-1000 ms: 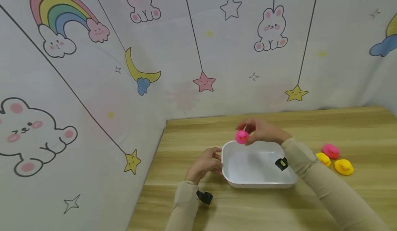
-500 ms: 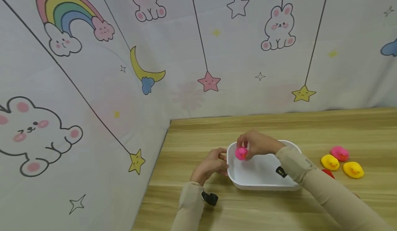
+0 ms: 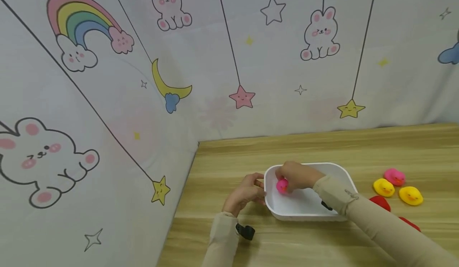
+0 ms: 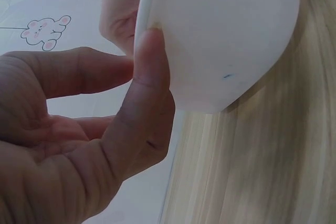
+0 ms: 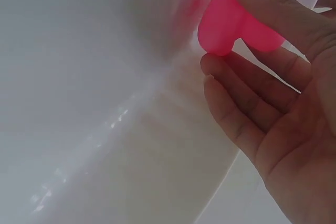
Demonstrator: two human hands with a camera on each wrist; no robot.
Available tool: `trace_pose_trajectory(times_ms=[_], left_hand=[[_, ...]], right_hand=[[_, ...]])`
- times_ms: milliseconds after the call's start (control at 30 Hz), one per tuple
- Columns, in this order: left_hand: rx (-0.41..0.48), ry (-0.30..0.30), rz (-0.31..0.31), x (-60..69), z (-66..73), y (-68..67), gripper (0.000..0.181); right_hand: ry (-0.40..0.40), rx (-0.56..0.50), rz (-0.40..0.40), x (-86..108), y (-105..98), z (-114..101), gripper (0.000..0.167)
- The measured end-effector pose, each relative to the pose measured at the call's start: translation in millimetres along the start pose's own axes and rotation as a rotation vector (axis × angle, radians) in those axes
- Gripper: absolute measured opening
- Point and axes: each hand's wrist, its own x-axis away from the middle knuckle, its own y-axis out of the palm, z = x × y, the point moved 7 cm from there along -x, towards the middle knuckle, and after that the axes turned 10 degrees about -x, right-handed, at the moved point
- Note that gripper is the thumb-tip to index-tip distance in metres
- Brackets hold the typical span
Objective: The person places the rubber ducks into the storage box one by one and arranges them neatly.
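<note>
A white rectangular tub (image 3: 305, 217) stands on the wooden table. Inside its left end, the right hand (image 3: 299, 175) holds a pink toy duck (image 3: 282, 186) low near the floor of the tub. In the right wrist view the duck (image 5: 223, 22) is pinched between the thumb and fingers of the right hand (image 5: 283, 77). The left hand (image 3: 245, 195) is at the tub's left end; in the left wrist view the thumb and fingers of the left hand (image 4: 100, 124) pinch the rim of the tub (image 4: 226, 35).
Right of the tub lie a pink duck (image 3: 395, 177), a yellow duck (image 3: 383, 187) and another yellow duck (image 3: 410, 195). Red objects (image 3: 381, 202) lie nearer, partly hidden by the right sleeve. A printed cloth wall (image 3: 287, 111) stands behind the wooden table (image 3: 222, 155).
The right hand has lowered the pink duck from above the tub's rim down into its left end. The left hand stays at the tub's left side. The head view has shifted slightly.
</note>
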Motion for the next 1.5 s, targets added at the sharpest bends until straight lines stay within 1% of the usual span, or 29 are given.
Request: trace_pose_trajectory(times_ms=[67,200,367,467,533,633,667,733,800,867,1000,1067,1167,1300,1400,1500], left_hand=[[-0.001,0.003,-0.005,0.5,1.3,3.0,0.060],[-0.008,0.005,-0.005,-0.2,3.8,6.7,0.060],[-0.019,0.008,-0.015,-3.0,7.5,8.8,0.060],[-0.017,0.021,-0.031,-4.0,8.8,8.8,0.060],[-0.025,0.025,-0.025,-3.1,8.2,5.9,0.061],[-0.043,0.025,0.002,0.4,5.3,-1.5,0.061],[-0.048,0.025,0.010,1.7,4.5,-3.9,0.061],[-0.053,0.021,0.014,2.6,2.7,-6.6,0.061],[-0.054,0.024,0.003,2.2,2.3,-6.0,0.061],[-0.054,0.024,-0.012,0.7,1.9,-3.3,0.061],[-0.051,0.025,-0.018,0.6,1.8,-2.0,0.062],[-0.051,0.026,-0.021,-0.5,1.1,0.3,0.062],[-0.056,0.032,-0.010,0.1,-0.1,-2.4,0.061],[-0.068,0.037,-0.002,2.8,0.1,-7.3,0.062],[-0.074,0.037,-0.020,1.9,1.2,-4.8,0.063],[-0.074,0.039,-0.043,-1.6,3.9,2.2,0.063]], right_hand=[[-0.002,0.002,0.013,2.2,1.8,3.6,0.032],[-0.041,0.028,0.041,5.5,3.4,8.6,0.034],[-0.044,0.056,0.061,10.1,3.3,12.8,0.033],[-0.027,0.081,0.065,12.9,1.8,10.8,0.032],[-0.018,0.080,0.062,12.8,-0.3,6.3,0.038],[0.007,0.049,0.052,11.0,-4.7,-2.5,0.060],[0.012,0.036,0.051,10.9,-6.7,-5.1,0.065],[0.023,-0.006,0.049,13.2,-10.9,-8.4,0.068],[0.039,-0.048,0.060,19.4,-15.6,-7.1,0.067],[0.038,-0.096,0.079,27.9,-20.2,-3.9,0.065],[0.003,-0.178,0.119,38.7,-30.3,1.6,0.062],[0.009,-0.209,0.144,46.7,-37.0,7.4,0.061],[0.043,-0.250,0.179,55.0,-49.3,13.8,0.062],[0.068,-0.274,0.235,66.0,-70.0,19.1,0.063],[0.095,-0.287,0.278,81.9,-86.8,25.3,0.063],[0.121,-0.302,0.328,105.7,-102.8,35.2,0.064]])
